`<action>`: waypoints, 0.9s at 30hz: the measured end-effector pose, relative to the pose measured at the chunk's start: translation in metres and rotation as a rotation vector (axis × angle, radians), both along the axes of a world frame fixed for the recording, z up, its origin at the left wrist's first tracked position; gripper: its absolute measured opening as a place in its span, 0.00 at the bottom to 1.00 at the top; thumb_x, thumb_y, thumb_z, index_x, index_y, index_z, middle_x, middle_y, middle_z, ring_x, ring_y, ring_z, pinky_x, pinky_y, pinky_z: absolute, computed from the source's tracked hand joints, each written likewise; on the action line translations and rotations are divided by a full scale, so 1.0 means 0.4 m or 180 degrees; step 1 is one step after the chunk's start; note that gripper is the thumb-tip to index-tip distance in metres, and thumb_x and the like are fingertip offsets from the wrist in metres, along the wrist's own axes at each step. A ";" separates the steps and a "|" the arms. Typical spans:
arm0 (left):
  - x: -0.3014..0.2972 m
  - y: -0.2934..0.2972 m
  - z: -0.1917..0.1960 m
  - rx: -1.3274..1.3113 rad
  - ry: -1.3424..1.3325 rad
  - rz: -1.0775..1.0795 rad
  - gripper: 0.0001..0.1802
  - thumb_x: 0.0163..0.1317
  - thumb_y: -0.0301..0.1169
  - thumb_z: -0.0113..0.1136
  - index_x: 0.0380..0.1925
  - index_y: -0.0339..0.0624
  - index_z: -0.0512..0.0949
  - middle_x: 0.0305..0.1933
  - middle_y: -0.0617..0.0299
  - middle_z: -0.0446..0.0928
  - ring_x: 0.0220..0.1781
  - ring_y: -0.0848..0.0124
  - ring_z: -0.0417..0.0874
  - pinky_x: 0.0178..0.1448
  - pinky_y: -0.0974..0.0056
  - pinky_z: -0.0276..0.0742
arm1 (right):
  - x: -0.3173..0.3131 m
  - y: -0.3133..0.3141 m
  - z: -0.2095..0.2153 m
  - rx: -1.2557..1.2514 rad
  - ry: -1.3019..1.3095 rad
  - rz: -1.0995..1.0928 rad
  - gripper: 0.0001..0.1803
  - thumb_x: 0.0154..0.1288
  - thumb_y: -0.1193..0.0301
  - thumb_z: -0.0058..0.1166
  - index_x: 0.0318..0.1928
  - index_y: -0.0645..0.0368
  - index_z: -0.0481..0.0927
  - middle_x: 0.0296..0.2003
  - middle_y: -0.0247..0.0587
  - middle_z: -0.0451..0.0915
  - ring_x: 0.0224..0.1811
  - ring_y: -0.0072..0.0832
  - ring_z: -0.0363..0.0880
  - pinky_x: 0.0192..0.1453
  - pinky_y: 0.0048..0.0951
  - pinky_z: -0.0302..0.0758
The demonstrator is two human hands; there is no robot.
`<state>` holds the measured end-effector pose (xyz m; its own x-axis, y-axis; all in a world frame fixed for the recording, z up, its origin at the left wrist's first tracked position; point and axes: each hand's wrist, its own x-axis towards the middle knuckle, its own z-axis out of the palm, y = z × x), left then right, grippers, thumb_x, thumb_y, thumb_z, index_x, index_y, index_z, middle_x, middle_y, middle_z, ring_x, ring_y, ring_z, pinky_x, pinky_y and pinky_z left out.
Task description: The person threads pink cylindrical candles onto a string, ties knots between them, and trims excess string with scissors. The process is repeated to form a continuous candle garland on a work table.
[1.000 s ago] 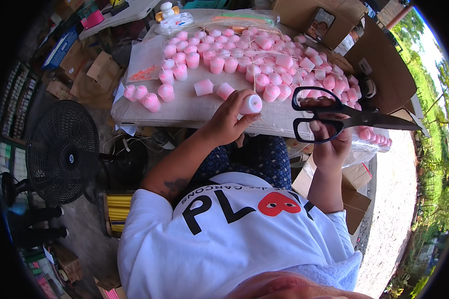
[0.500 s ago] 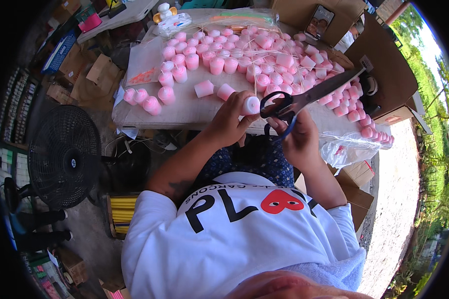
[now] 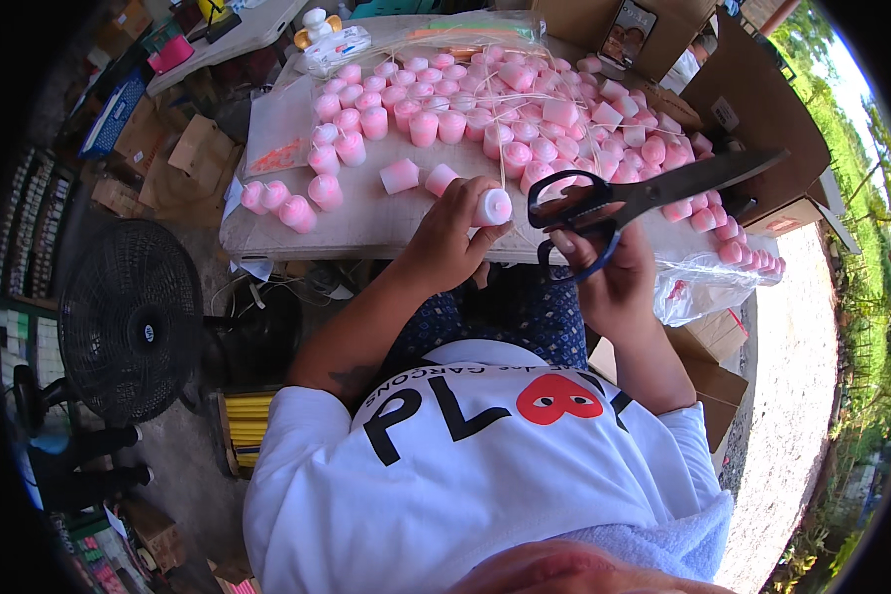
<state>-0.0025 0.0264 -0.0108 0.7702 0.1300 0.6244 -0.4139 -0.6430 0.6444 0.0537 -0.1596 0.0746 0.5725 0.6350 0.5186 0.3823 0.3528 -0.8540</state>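
My left hand [image 3: 445, 240] grips a small pink and white candle [image 3: 492, 209] by its side, its pale round end turned up toward me. A thin pale wick strand [image 3: 504, 170] rises beside it. Just to the right, my right hand [image 3: 619, 282] is closed round large scissors [image 3: 698, 180] with dark blue handles. Their blades point right, away from the candle, and look closed together. Beyond my left hand, two pink candles lie on their sides, one [image 3: 400, 176] fully in sight and the other partly behind my fingers.
Many pink candles [image 3: 424, 129] crowd the pale table [image 3: 297, 238], with long loose wicks across them. An open cardboard box [image 3: 762, 129] stands at the right. Clear plastic [image 3: 698, 300] hangs off the front edge. A black fan [image 3: 129, 322] stands at the left.
My right hand has shifted right with the scissors, away from the candle, and the blades now lie flatter. My left hand keeps its hold on the candle, almost in place.
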 end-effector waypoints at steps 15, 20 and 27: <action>-0.002 -0.001 0.007 -0.0971 0.0341 -0.0221 0.21 0.65 0.26 0.58 0.56 0.42 0.65 0.51 0.55 0.73 0.52 0.60 0.77 0.55 0.58 0.73 | 0.034 -0.018 -0.022 -0.0255 0.1044 0.0436 0.17 0.66 0.79 0.54 0.54 0.63 0.69 0.44 0.38 0.76 0.50 0.26 0.77 0.56 0.27 0.73; 0.015 0.072 0.012 -0.4119 0.0293 -0.1318 0.26 0.70 0.51 0.48 0.62 0.54 0.58 0.53 0.49 0.73 0.57 0.54 0.77 0.63 0.51 0.72 | 0.031 -0.072 -0.153 -0.0796 0.2238 0.2227 0.19 0.65 0.68 0.60 0.52 0.61 0.71 0.38 0.36 0.75 0.40 0.25 0.76 0.46 0.28 0.75; 0.015 0.055 -0.001 -0.4460 0.0235 -0.1361 0.26 0.72 0.53 0.38 0.63 0.52 0.57 0.59 0.39 0.69 0.64 0.46 0.71 0.67 0.48 0.68 | -0.042 -0.035 -0.288 -0.1060 0.2828 0.2254 0.35 0.64 0.36 0.44 0.49 0.58 0.69 0.33 0.38 0.72 0.33 0.29 0.76 0.43 0.35 0.77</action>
